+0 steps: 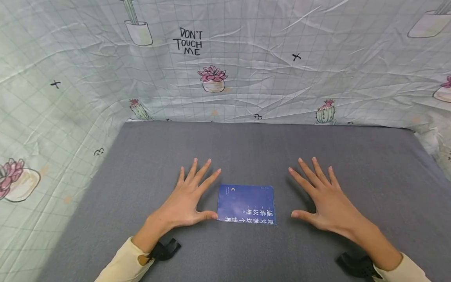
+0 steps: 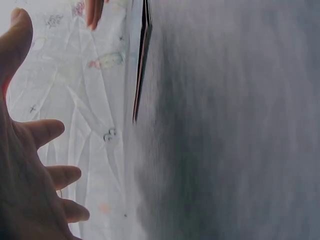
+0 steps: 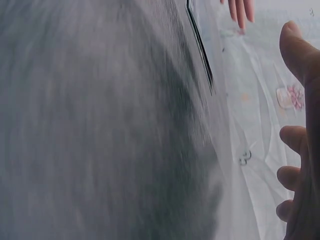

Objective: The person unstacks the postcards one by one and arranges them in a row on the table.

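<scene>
A thin blue booklet (image 1: 245, 204) lies flat on the grey tabletop, with white Chinese characters and a small yellow moon on its cover. Its dark, layered edge (image 2: 142, 65) shows in the left wrist view, and the booklet's edge (image 3: 201, 47) is also visible in the right wrist view. To its left, my left hand (image 1: 184, 201) is spread with straight fingers, thumb tip close to the booklet's left edge. On the other side, my right hand (image 1: 325, 203) is spread too, with a gap between its thumb and the booklet. Neither hand holds anything.
Grey cloth (image 1: 246, 156) covers the table. Behind it and at the left hangs a pale, wrinkled curtain (image 1: 246, 78) printed with cacti, potted plants and lettering. Black straps (image 1: 165, 249) sit at both wrists, by cream sleeves (image 1: 123, 262).
</scene>
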Action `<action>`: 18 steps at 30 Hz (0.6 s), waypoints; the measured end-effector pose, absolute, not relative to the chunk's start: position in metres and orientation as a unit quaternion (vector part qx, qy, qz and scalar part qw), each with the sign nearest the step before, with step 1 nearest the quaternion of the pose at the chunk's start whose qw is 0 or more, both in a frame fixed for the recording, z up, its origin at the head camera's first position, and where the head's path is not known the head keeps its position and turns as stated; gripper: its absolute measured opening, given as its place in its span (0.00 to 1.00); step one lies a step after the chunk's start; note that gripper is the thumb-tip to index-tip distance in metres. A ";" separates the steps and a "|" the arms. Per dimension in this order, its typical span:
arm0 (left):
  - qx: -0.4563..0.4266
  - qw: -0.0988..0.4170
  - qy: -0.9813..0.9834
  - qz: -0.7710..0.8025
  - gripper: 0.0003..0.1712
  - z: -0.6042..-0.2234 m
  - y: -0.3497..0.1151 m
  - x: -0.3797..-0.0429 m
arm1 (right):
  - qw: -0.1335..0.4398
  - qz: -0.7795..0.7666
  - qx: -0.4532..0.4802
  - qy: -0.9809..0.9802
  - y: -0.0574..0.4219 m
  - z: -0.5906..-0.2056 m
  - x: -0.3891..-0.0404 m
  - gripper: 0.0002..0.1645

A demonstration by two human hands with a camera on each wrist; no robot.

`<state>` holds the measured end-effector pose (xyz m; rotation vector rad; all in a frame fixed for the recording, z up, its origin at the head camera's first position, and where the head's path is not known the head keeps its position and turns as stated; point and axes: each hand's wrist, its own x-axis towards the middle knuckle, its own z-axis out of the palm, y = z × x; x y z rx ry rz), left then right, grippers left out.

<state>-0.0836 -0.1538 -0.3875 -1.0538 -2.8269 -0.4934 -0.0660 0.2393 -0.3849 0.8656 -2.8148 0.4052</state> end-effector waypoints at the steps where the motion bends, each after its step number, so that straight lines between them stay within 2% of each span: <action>1: -0.347 0.040 -0.922 -0.166 0.61 -0.387 -0.151 -0.083 | 0.082 0.140 0.293 -0.942 0.236 -0.385 -0.066 0.62; 13: -0.355 0.022 -0.898 -0.258 0.61 -0.393 -0.134 -0.075 | 0.039 0.233 0.331 -0.914 0.206 -0.389 -0.059 0.58; 18: -0.350 -0.002 -0.886 -0.305 0.60 -0.397 -0.130 -0.073 | 0.024 0.248 0.345 -0.905 0.194 -0.389 -0.054 0.59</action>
